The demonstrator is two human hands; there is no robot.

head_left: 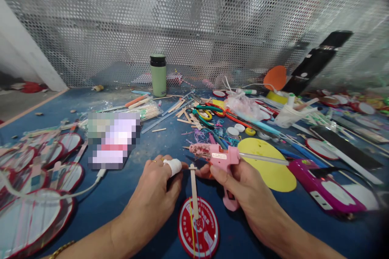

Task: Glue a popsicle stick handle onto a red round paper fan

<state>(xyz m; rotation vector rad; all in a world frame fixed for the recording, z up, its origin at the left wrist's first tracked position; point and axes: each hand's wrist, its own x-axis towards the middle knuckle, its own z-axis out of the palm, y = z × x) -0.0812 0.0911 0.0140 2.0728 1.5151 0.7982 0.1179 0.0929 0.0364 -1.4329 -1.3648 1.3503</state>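
Observation:
My right hand is closed round a pink hot glue gun, its nozzle pointing left and a clear glue stick poking out to the right. My left hand, with a white bandage on one finger, pinches the top of a thin wooden stick. That stick lies upright across a red round disc on the blue table, with a short cross piece at its top end. Both hands meet just above the disc.
Red-rimmed round discs pile at the left, over a white cable. A yellow paper circle and a magenta device lie to the right. A green flask, scissors, sticks and scraps crowd the back before a perforated metal screen.

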